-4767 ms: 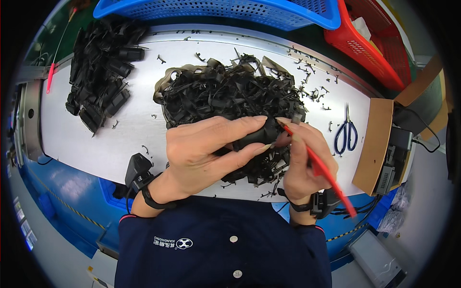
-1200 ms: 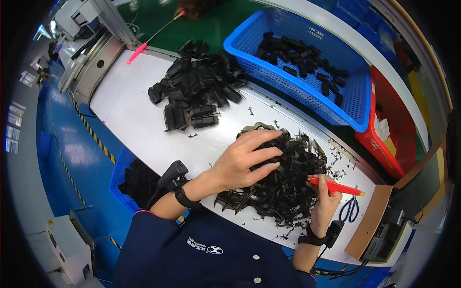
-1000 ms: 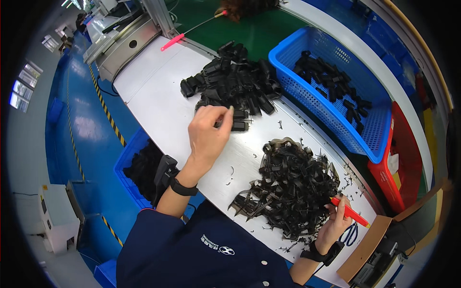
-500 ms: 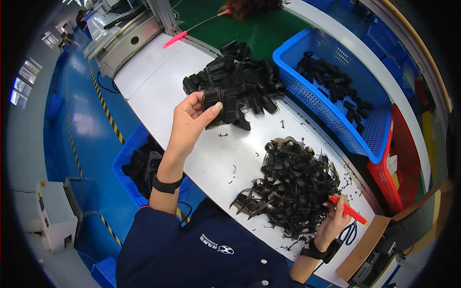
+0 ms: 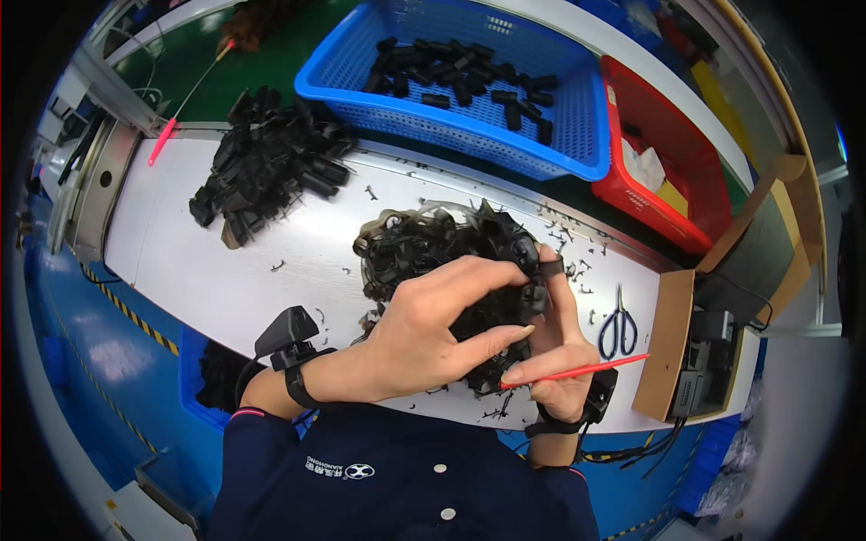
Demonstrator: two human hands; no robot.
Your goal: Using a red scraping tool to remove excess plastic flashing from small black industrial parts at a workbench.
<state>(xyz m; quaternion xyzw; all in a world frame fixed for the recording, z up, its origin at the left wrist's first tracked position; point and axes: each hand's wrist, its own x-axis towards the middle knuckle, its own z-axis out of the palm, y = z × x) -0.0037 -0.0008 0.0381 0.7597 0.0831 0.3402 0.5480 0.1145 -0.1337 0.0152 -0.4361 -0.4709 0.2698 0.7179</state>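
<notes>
i see my left hand [image 5: 424, 329] spread palm-down over the near side of the tangled heap of thin black plastic strips and offcuts [image 5: 442, 257] in the middle of the white worktable [image 5: 180, 243], fingers curled onto it and thumb stretched right; whether it has pinched one piece out of the tangle i cannot tell. my right hand [image 5: 555, 356] is closed around a slim red stick-like tool [image 5: 577, 371], whose long axis runs left to right, tip toward the left thumb, tail pointing right at the black-handled scissors [image 5: 619, 326]. the same hand's raised fingers press a small black moulded plastic part [image 5: 534, 293] at the heap's right edge. the heap lies directly beneath and just far of both hands, the left covering more of it, the right nearer that part. far left on the table sits a separate pile of chunky black moulded pieces [image 5: 266, 162]; beyond it a blue perforated plastic basket [image 5: 577, 117] holds more, with a red plastic crate [image 5: 695, 171] to its right.
</notes>
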